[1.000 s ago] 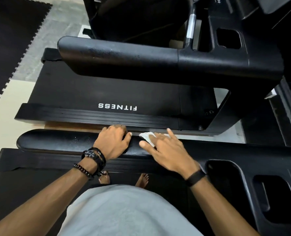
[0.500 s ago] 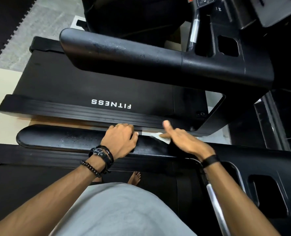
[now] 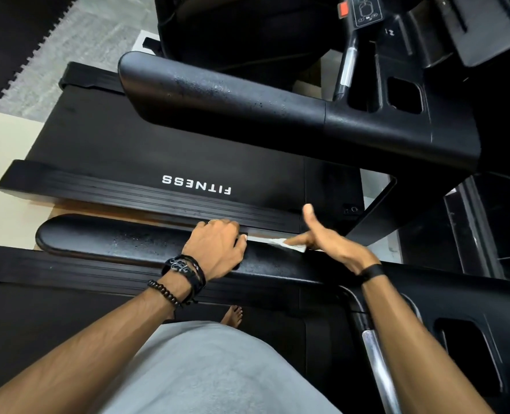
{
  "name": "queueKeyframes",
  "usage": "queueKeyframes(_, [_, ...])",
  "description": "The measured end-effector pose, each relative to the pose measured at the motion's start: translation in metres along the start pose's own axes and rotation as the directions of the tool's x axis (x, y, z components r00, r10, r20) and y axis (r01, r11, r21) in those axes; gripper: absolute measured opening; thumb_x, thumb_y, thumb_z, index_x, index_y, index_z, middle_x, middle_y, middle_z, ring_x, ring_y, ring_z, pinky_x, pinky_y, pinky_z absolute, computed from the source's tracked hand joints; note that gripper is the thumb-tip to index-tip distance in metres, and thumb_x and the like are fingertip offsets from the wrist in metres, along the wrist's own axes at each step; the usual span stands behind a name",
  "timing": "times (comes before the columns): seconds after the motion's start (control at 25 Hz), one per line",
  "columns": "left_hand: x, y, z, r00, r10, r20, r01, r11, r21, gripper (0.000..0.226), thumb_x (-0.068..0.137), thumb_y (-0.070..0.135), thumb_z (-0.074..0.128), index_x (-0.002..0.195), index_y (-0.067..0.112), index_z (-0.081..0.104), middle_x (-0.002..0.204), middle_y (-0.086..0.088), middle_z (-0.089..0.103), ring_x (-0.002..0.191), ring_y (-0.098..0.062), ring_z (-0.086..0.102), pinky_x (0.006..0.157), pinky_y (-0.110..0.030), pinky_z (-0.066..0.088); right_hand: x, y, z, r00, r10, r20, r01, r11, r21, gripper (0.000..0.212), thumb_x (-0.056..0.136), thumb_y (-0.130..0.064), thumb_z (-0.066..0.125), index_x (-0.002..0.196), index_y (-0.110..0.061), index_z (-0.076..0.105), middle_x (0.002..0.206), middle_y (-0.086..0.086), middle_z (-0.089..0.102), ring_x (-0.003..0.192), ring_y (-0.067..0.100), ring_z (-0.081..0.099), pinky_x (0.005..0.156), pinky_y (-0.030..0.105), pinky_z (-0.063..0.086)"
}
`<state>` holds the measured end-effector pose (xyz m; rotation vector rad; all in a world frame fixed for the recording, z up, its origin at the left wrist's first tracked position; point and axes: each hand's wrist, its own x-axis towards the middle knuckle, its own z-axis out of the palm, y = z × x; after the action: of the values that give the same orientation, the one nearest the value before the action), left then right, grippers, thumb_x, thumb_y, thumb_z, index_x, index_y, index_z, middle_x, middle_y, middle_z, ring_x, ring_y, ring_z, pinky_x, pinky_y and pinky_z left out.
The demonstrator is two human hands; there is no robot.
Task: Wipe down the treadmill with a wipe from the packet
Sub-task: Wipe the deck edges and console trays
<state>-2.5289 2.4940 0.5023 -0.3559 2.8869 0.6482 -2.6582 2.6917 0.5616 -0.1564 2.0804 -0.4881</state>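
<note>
Fingers (image 3: 295, 241) of right hand (image 3: 331, 237) straight, thumb up, pressing white wipe (image 3: 280, 242) against far edge of near treadmill's handrail (image 3: 113, 239). Left hand (image 3: 217, 245) curls over same handrail just left of wipe, gripping it.

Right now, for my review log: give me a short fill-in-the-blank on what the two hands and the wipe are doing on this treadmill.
1. The left hand grips the near ____ of the treadmill.
2. The right hand presses a ____ wipe with straight fingers.
3. The word printed on the far treadmill's deck reads ____.

Missing words: handrail; white; FITNESS
</note>
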Motion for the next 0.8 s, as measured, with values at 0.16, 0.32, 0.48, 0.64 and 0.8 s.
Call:
queueKeyframes(0.16, [0.000, 0.001, -0.001, 1.000, -0.007, 0.001, 0.007, 1.000, -0.009, 0.032, 0.101, 0.037, 0.038, 0.090, 0.015, 0.058, 0.100, -0.005, 0.068, 0.091, -0.027, 0.062, 0.090, -0.042, 0.045, 0.009, 0.007, -0.004, 0.995, 0.090, -0.045, -0.092, 0.995, -0.046, 0.102, 0.086, -0.082, 0.001, 0.135, -0.017, 0.064, 0.145, 0.002, 0.055, 0.143, 0.019, 0.037, 0.120, 0.039, 0.014])
queueKeyframes(0.32, [0.000, 0.002, -0.003, 1.000, -0.005, 0.006, 0.006, 1.000, -0.010, 0.030, 0.101, 0.037, 0.039, 0.083, 0.017, 0.051, 0.098, -0.007, 0.068, 0.091, -0.028, 0.062, 0.086, -0.040, 0.044, 0.024, -0.026, 0.027, 0.999, 0.020, 0.032, -0.013, 0.982, -0.186, 0.111, 0.077, -0.091, 0.000, 0.150, -0.022, 0.045, 0.159, 0.003, 0.038, 0.149, 0.020, 0.029, 0.123, 0.042, 0.011])
queueKeyframes(0.48, [0.000, 0.002, -0.004, 1.000, -0.001, 0.009, 0.001, 1.000, -0.029, 0.031, 0.102, 0.037, 0.038, 0.081, 0.016, 0.049, 0.095, -0.008, 0.067, 0.085, -0.028, 0.059, 0.085, -0.040, 0.042, 0.000, 0.002, -0.003, 0.999, -0.049, 0.019, 0.048, 0.997, 0.067, 0.105, 0.080, -0.088, -0.002, 0.107, -0.027, 0.080, 0.130, -0.008, 0.067, 0.124, 0.008, 0.052, 0.116, 0.029, 0.022])
queueKeyframes(0.64, [-0.002, -0.001, -0.002, 1.000, 0.007, -0.005, -0.007, 0.999, -0.031, 0.032, 0.103, 0.038, 0.039, 0.083, 0.017, 0.050, 0.095, -0.008, 0.068, 0.083, -0.028, 0.059, 0.076, -0.036, 0.035, 0.004, 0.007, -0.004, 0.998, 0.051, -0.039, -0.051, 0.999, -0.001, 0.111, 0.075, -0.090, 0.001, 0.120, -0.021, 0.075, 0.139, 0.001, 0.061, 0.132, 0.016, 0.048, 0.121, 0.036, 0.019])
queueKeyframes(0.8, [-0.002, 0.001, -0.005, 1.000, 0.011, -0.017, -0.012, 0.997, -0.076, 0.031, 0.102, 0.036, 0.043, 0.089, 0.014, 0.058, 0.096, -0.009, 0.070, 0.093, -0.032, 0.064, 0.072, -0.036, 0.034, 0.013, -0.029, 0.046, 0.998, -0.068, 0.011, 0.068, 0.962, -0.263, 0.112, 0.079, -0.089, -0.001, 0.148, -0.017, 0.048, 0.159, 0.007, 0.037, 0.148, 0.024, 0.031, 0.121, 0.042, 0.018])
